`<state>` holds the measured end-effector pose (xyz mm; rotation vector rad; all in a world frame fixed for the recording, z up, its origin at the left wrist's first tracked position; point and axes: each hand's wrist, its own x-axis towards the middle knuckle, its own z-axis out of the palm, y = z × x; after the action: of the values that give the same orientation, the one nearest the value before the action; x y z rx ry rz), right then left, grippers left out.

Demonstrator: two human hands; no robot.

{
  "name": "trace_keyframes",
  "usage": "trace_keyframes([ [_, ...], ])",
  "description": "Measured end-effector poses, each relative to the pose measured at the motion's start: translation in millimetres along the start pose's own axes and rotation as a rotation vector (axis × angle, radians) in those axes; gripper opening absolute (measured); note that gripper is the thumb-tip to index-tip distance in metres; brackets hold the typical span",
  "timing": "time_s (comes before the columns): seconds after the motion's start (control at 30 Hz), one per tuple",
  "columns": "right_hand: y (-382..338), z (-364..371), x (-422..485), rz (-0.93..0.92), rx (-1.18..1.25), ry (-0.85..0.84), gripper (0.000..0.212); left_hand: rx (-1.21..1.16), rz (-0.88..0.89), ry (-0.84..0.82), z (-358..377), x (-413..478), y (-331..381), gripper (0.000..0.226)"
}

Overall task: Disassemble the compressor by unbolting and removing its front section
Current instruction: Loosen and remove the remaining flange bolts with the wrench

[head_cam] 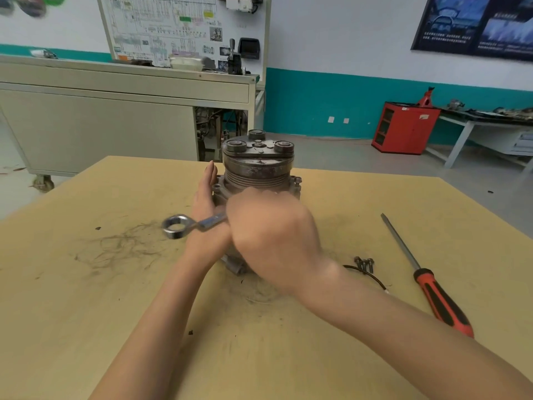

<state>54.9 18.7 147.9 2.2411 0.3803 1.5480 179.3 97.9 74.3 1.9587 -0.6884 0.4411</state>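
Note:
The compressor point(257, 168) stands upright in the middle of the yellow table point(86, 284), pulley and clutch plate facing up. My left hand point(206, 209) lies flat against its left side, fingers straight. My right hand point(271, 235) is in front of the compressor body and grips the handle of a silver ring wrench point(184, 225), whose ring end sticks out to the left. The wrench's other end and the lower compressor body are hidden behind my right hand. Several loose bolts point(364, 264) lie on the table to the right.
A red-handled screwdriver point(424, 278) lies at the right of the table, beside a black wire loop point(372, 277). Grime smears mark the table's left part. Behind stand a grey cabinet point(115, 111) and a red tool cabinet point(403, 128).

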Motion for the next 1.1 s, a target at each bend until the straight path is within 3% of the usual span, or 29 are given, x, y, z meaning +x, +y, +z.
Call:
trace_keyframes([
  [0.03, 8.8, 1.0, -3.6, -0.013, 0.051, 0.044, 0.020, -0.086, -0.107, 0.038, -5.3, 0.0, 1.0, 0.117],
  [0.1, 33.5, 7.1, -17.9, -0.074, 0.244, 0.096, 0.012, -0.190, -0.089, 0.121, -9.2, -4.2, 0.8, 0.119],
  [0.17, 58.5, 16.5, -40.0, 0.046, 0.656, 0.079, 0.021, -0.182, -0.092, 0.132, -11.3, -9.9, 9.2, 0.118],
  [0.23, 73.5, 20.6, -54.3, 0.509, 1.181, 0.020, 0.022, -0.167, -0.102, 0.132, -13.0, -13.6, 16.2, 0.117],
  [0.3, 81.1, 34.2, -57.2, 0.983, 1.468, -0.039, 0.027, -0.169, -0.103, 0.128, -12.9, -12.6, 15.7, 0.114],
  [0.33, 85.5, 42.1, -55.2, 1.122, 1.533, -0.068, 0.031, -0.168, -0.110, 0.123, -13.4, -11.1, 16.9, 0.112],
  [0.4, 94.2, 54.5, -48.1, 1.201, 1.604, -0.110, 0.036, -0.168, -0.103, 0.117, -13.1, -12.3, 18.3, 0.110],
  [0.67, 94.0, 28.0, -33.7, 0.734, 1.362, -0.125, 0.022, -0.163, -0.096, 0.133, -13.1, -11.0, 16.0, 0.108],
  [0.87, 74.6, 3.2, -15.5, 0.071, 0.660, -0.059, 0.031, -0.167, -0.096, 0.140, -10.7, -11.5, 13.5, 0.109],
  [1.0, 52.5, 0.5, -17.4, -0.069, 0.473, -0.042, 0.022, -0.213, -0.090, 0.124, -11.3, -10.2, 13.3, 0.122],
  [1.1, 37.6, 4.6, -28.6, -0.088, 0.316, 0.022, 0.019, -0.213, -0.111, 0.131, -11.2, -10.7, 14.2, 0.121],
])
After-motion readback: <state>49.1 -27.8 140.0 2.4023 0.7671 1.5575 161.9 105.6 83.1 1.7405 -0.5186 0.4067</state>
